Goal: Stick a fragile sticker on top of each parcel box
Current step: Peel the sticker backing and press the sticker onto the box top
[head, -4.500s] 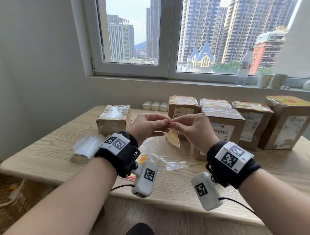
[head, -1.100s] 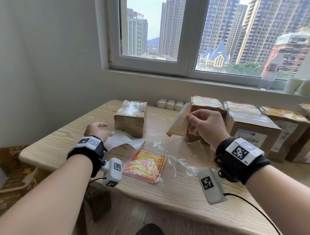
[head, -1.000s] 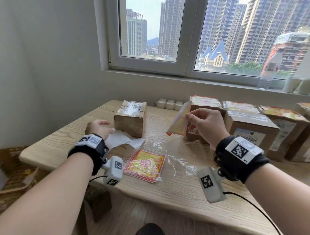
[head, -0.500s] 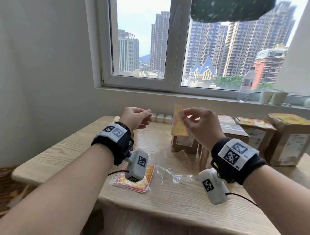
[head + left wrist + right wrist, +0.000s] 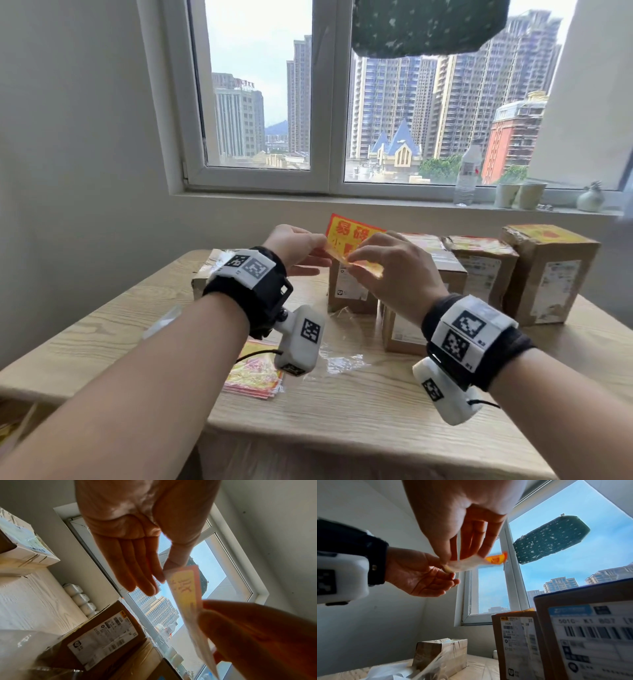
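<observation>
A red-and-yellow fragile sticker (image 5: 346, 232) is held up in the air over the table between both hands. My left hand (image 5: 320, 251) pinches its left edge with thumb and forefinger, the other fingers straight (image 5: 137, 574). My right hand (image 5: 349, 261) pinches its lower right part (image 5: 471, 563), where the sticker bends. Below stand several brown parcel boxes: one with a clear-taped top (image 5: 202, 279) at the left, half hidden by my left wrist, one right under the sticker (image 5: 346, 291), and others to the right (image 5: 483, 270) with red-yellow stickers on top.
A stack of fragile stickers (image 5: 255, 375) and a crumpled clear plastic bag (image 5: 340, 359) lie on the wooden table (image 5: 342, 411) near its front edge. White backing paper (image 5: 161, 320) lies at the left. A water bottle (image 5: 466, 174) and cups (image 5: 520, 195) stand on the windowsill.
My left hand rose from the papers on the table and now pinches the sticker, which my right hand held alone. The sticker turned its printed face toward me.
</observation>
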Demonstrator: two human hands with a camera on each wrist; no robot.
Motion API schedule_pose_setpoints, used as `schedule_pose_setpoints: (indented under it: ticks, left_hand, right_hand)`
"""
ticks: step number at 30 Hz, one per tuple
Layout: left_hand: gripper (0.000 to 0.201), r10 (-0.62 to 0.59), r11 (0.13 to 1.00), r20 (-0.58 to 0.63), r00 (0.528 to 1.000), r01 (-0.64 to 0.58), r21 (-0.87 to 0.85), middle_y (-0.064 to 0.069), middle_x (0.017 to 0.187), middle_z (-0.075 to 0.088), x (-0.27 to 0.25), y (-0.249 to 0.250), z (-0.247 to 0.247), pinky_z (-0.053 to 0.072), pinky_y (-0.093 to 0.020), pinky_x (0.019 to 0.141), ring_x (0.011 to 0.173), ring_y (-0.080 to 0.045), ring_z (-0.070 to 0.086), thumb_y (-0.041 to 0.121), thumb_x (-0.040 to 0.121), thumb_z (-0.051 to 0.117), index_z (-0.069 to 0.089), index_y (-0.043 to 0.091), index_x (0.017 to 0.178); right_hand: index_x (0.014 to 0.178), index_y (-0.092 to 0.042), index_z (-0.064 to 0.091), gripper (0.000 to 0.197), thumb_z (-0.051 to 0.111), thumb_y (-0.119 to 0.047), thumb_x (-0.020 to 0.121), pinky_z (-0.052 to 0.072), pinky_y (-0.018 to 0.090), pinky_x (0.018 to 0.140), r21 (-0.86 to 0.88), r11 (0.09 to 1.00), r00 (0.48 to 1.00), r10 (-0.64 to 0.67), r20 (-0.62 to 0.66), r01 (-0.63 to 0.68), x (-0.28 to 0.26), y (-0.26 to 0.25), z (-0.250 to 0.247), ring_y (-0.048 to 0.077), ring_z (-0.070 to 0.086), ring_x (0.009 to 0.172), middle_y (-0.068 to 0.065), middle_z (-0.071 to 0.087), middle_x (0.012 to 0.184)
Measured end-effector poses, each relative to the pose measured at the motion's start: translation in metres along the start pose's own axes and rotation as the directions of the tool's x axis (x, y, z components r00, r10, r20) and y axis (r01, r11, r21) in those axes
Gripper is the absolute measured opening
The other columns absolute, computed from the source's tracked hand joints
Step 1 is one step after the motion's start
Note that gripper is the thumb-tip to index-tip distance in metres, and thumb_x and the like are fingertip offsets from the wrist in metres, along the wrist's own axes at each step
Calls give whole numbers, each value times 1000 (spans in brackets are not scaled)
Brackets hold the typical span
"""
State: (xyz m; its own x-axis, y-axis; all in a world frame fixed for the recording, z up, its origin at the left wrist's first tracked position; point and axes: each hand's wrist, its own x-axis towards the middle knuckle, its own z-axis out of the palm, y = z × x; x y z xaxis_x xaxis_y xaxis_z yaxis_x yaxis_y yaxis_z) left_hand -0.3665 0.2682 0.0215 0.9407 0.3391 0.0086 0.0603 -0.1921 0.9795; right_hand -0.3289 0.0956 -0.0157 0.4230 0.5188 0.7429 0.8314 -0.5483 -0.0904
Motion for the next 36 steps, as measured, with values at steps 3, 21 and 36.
schedule_pose_setpoints:
  ticks: [3, 21, 36]
  left_hand:
    - [24, 16, 998, -9, 1000, -17, -67, -12, 96, 72, 8, -1, 5, 58, -27, 64, 77, -17, 69, 10, 88, 64, 62, -2, 109]
    - [18, 120, 993, 63, 991, -118, -25, -6, 94, 74, 64, 19, 103, 58, -20, 61, 87, -15, 71, 21, 81, 73, 70, 11, 96]
    - [9, 230, 932, 66, 971, -239, 272, 6, 87, 68, 100, -3, 126, 41, -13, 51, 72, -4, 60, 23, 80, 74, 76, 24, 89]
  right_hand:
    - [92, -24, 76, 29, 64, -48, 82, 46, 30, 82, 71, 993, 995, 98, -23, -96, -3, 14, -8, 11, 56, 99, -7, 68, 102]
    - [81, -24, 73, 20, 66, -6, 85, 57, 30, 78, 532, 556, 673, 739, 35, -638, 1, 129, -50, 10, 66, 70, 3, 74, 85]
    - [105, -14, 74, 25, 53, -11, 93, 40, 22, 75, 104, 682, 689, 706, 166, -724, 7, 159, -20, 14, 55, 85, 6, 68, 118]
